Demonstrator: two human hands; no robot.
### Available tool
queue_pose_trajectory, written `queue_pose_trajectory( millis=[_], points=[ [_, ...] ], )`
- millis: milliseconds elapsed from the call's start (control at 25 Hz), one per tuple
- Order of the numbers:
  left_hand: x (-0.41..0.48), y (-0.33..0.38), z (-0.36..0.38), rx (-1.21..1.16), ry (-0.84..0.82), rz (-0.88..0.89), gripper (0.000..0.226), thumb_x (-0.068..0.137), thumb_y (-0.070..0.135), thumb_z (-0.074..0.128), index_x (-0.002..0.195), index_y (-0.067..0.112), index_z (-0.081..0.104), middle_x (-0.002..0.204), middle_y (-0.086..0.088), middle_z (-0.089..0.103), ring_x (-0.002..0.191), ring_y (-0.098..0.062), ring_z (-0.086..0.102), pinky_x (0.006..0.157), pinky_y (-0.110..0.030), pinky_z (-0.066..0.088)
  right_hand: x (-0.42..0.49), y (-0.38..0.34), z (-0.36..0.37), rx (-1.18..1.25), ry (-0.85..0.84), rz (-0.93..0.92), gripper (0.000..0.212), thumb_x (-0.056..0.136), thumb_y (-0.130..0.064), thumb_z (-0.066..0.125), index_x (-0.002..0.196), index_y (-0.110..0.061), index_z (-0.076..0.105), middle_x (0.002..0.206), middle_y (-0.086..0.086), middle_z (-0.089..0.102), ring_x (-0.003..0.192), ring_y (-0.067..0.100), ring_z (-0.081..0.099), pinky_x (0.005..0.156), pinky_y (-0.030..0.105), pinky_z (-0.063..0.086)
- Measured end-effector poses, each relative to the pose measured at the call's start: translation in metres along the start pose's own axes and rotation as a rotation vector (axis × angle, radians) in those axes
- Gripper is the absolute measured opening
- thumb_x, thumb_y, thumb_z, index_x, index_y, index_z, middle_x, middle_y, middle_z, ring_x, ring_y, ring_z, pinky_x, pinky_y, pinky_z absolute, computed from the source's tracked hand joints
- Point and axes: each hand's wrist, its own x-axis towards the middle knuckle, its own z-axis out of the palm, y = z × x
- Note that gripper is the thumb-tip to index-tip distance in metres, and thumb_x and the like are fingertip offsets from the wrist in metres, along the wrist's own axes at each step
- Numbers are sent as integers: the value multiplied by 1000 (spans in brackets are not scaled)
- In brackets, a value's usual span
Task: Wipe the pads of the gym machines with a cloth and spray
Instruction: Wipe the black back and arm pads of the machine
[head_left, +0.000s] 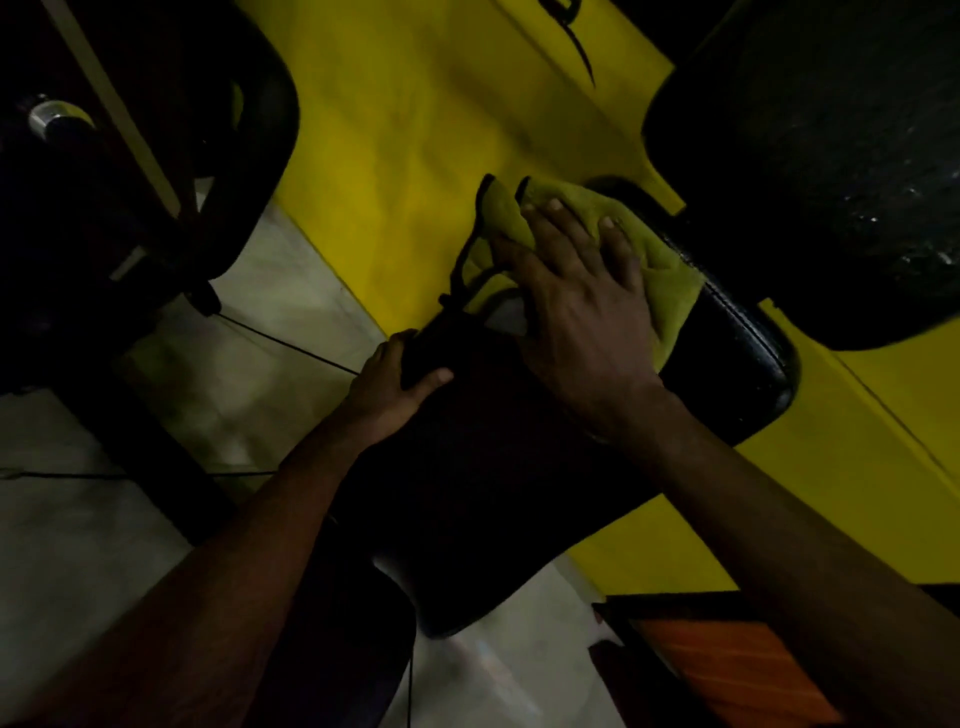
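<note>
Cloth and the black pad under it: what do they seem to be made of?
The cloth looks like soft microfibre or terry: matte, fuzzy yellow-green nap, dark stitched edging, limp folds. The pad looks like black vinyl or faux leather over padding: glossy highlights and a seam along its rounded edge.

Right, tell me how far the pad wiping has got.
Done: nothing shows as plainly finished. In hand: the right hand presses the green cloth flat on the long pad, while the left hand grips that pad's edge. Left: the big pad at upper right bears pale specks, perhaps spray, so it likely awaits wiping.
</note>
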Motion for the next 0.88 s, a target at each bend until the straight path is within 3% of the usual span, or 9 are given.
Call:
queue_pose_trajectory(
  millis=[80, 160, 440, 520, 600, 680, 760, 840, 880],
  points=[
    [0, 1, 0, -18, -13, 2, 114, 61, 94, 48, 151, 25, 31, 149, -5, 43, 138, -24, 42, 111, -49, 39, -21, 16, -9, 16, -6, 18, 69, 91, -53, 33, 154, -27, 40, 167, 4, 25, 156, 24, 16, 124, 46, 4],
    [-1, 0, 0, -27, -21, 19, 116, 60, 97, 48, 151, 27, 30, 150, -3, 43, 138, -23, 42, 110, -50, 40, -44, 31, -16, 1, -4, 70, 70, 92, -56, 45, 156, -29, 36, 168, 3, 21, 156, 24, 14, 125, 47, 6],
    [3, 3, -1, -56, -48, 17, 100, 71, 82, 62, 150, 28, 33, 147, 1, 48, 134, -18, 46, 110, -40, 39, -13, 18, -12, 57, 63, 188, 74, 91, -46, 59, 157, -27, 32, 167, 7, 23, 156, 28, 15, 123, 50, 10],
    [5, 16, -4, -280, -120, -35, 99, 68, 64, 79, 147, 17, 41, 142, -4, 53, 132, -24, 49, 112, -42, 39, -18, 21, -13, 78, 77, 248, 76, 90, -41, 64, 158, -29, 31, 168, 5, 21, 156, 25, 15, 124, 48, 10],
    [9, 42, -9, -548, -203, -102, 107, 60, 59, 84, 143, 2, 47, 141, -13, 54, 131, -31, 50, 117, -50, 32, -41, 27, -17, 129, 103, 359, 79, 87, -36, 65, 158, -30, 31, 168, 3, 21, 156, 23, 15, 124, 45, 11],
    [15, 76, -9, -640, -152, -23, 95, 69, 67, 76, 141, 10, 54, 142, -9, 56, 134, -29, 50, 118, -52, 31, -66, 25, -17, 174, 139, 499, 85, 80, -33, 68, 157, -31, 32, 167, 2, 23, 155, 21, 17, 125, 44, 12],
    [23, 131, -6, -506, -82, 101, 79, 80, 78, 57, 139, 26, 57, 138, 6, 60, 129, -17, 54, 114, -42, 37, -82, 18, -15, 153, 142, 589, 91, 76, -32, 70, 158, -31, 31, 167, 2, 22, 156, 21, 15, 126, 44, 11],
    [32, 177, 1, -243, 54, 210, 66, 96, 69, 38, 140, 23, 55, 134, 7, 59, 123, -15, 55, 103, -32, 42, -82, 14, -10, 150, 149, 623, 92, 72, -30, 71, 156, -31, 34, 167, 2, 25, 156, 22, 15, 125, 45, 10],
    [39, 194, 7, -191, 152, 283, 59, 103, 56, 33, 141, 16, 53, 133, -4, 61, 120, -23, 58, 99, -34, 46, -77, 14, -11, 168, 161, 629, 92, 70, -30, 72, 155, -31, 37, 166, 2, 27, 155, 23, 17, 125, 46, 10]
  ],
)
